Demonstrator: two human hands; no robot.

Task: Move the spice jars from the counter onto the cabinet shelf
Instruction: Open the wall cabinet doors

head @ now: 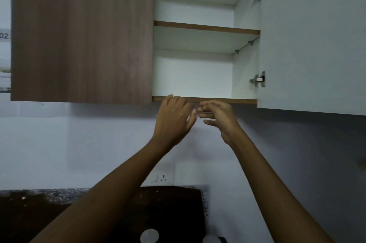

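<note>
**Both hands raised at lower cabinet shelf, nothing held**

Left hand (pixel 174 118): lifted high, fingers nearly straight and relaxed, holds nothing. Fingertips level with front edge of lower cabinet shelf (pixel 227 101); contact cannot be told.

Right hand (pixel 217 117): just beside the left, just under the same edge. Fingers loosely curled, tips close to the left thumb, grips nothing visible; slightly blurred.

Surface and room: dark speckled bench (pixel 39 195) low in view, with a dark brown mat (pixel 174 203) lying on it. Pale wall behind, wall socket (pixel 160 178) just above the mat.

Containers: wall cabinet, brown left door (pixel 83 32) closed, white right door (pixel 313 40) swung open on two metal hinges (pixel 258 80). Inside: white walls, upper shelf (pixel 206 27) above the lower one.

Spice jars: only two pale round tops show at the bottom edge, one (pixel 149 235) between the forearms, the other (pixel 210 239) to its right; both well below the hands.
</note>
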